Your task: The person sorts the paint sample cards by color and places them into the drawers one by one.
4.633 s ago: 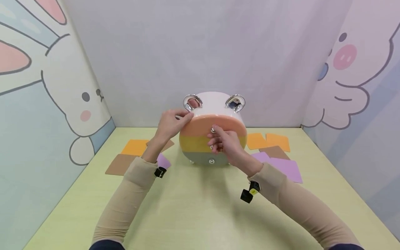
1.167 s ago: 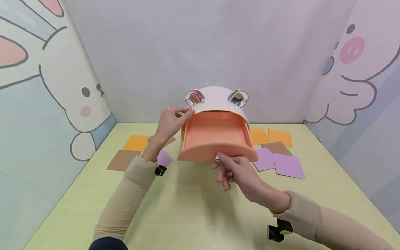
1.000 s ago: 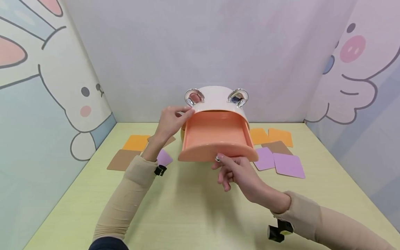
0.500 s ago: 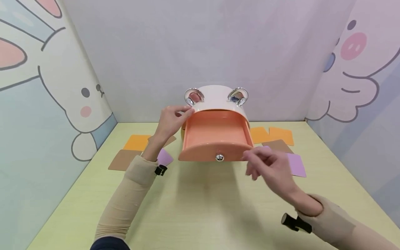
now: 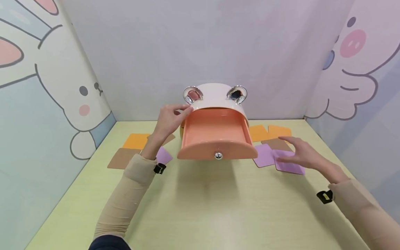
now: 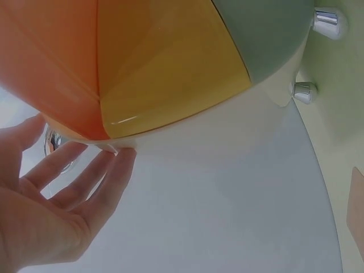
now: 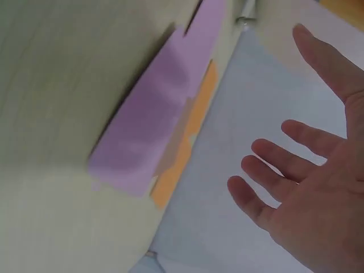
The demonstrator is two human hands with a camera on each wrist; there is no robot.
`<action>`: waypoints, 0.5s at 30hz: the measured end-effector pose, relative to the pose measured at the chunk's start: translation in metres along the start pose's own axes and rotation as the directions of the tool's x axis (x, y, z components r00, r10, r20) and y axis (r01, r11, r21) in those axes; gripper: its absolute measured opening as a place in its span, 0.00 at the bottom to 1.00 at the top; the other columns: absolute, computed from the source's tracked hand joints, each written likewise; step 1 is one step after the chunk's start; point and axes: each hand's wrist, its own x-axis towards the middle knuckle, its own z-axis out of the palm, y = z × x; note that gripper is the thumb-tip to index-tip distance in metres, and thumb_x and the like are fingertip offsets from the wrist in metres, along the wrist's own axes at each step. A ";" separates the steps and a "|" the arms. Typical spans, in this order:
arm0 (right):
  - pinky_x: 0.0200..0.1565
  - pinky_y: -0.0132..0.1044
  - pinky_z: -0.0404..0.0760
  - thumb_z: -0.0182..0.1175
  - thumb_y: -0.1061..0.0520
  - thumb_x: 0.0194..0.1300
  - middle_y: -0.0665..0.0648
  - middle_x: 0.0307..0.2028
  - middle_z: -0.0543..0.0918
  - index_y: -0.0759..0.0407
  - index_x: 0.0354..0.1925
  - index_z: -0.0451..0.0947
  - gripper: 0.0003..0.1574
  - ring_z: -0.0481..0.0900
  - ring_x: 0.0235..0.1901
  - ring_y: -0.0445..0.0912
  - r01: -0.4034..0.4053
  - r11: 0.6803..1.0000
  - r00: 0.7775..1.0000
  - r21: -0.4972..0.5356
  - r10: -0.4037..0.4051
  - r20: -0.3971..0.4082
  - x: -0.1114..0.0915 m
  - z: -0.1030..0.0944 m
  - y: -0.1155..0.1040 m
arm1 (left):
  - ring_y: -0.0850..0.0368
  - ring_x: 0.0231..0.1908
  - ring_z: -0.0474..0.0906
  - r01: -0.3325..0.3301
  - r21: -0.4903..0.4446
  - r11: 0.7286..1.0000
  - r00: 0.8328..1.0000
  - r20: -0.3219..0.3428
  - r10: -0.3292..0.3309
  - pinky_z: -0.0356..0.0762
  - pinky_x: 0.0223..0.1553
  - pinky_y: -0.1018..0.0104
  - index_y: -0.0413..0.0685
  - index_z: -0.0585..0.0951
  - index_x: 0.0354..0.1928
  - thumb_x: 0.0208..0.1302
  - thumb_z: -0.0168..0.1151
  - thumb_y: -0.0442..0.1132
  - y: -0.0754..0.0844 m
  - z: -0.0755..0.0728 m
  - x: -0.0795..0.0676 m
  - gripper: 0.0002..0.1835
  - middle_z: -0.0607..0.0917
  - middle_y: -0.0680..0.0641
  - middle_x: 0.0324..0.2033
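Observation:
A small white cabinet with silver ring-shaped ears stands at the back of the table, its orange top drawer pulled out toward me. Nothing lies in the visible part of that drawer, and a silver knob sits on its front. My left hand rests on the cabinet's upper left edge; the left wrist view shows fairly straight fingers touching its side below the ear. To the right, my right hand, thumb and fingers spread and holding nothing, is above the purple card, apart from it in the right wrist view.
Right of the cabinet lie another purple card, a brown card and orange cards. On the left are an orange card, brown cards and a purple card. Walls with cartoon animals enclose the table.
The right hand pulled the orange drawer out by its knob, let go and moved right over the cards, its fingers spreading. The left hand has stayed at the cabinet's upper left edge.

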 end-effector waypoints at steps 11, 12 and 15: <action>0.57 0.75 0.55 0.79 0.45 0.37 0.78 0.66 0.61 0.70 0.67 0.60 0.66 0.56 0.65 0.76 -0.034 0.999 0.973 0.028 0.027 0.231 -0.013 0.012 0.050 | 0.50 0.34 0.86 -0.020 0.001 1.000 1.000 -0.009 0.020 0.82 0.34 0.68 0.48 0.86 0.47 0.63 0.64 0.50 0.000 0.001 0.000 0.17 0.88 0.46 0.44; 0.56 0.75 0.55 0.79 0.44 0.37 0.77 0.67 0.61 0.69 0.68 0.60 0.66 0.57 0.64 0.75 -0.043 0.999 0.971 0.009 0.040 0.236 -0.012 0.013 0.052 | 0.50 0.33 0.86 -0.022 0.004 1.000 1.000 -0.009 0.022 0.82 0.34 0.68 0.48 0.86 0.47 0.63 0.64 0.49 0.000 0.001 0.000 0.16 0.88 0.46 0.44; 0.55 0.74 0.59 0.79 0.42 0.36 0.77 0.66 0.63 0.67 0.68 0.60 0.67 0.60 0.63 0.74 -0.046 0.998 0.970 -0.043 0.055 0.238 -0.011 0.017 0.057 | 0.50 0.34 0.86 -0.033 0.006 0.999 0.999 -0.009 0.033 0.82 0.35 0.67 0.47 0.86 0.47 0.64 0.63 0.49 0.001 0.001 0.000 0.17 0.88 0.45 0.44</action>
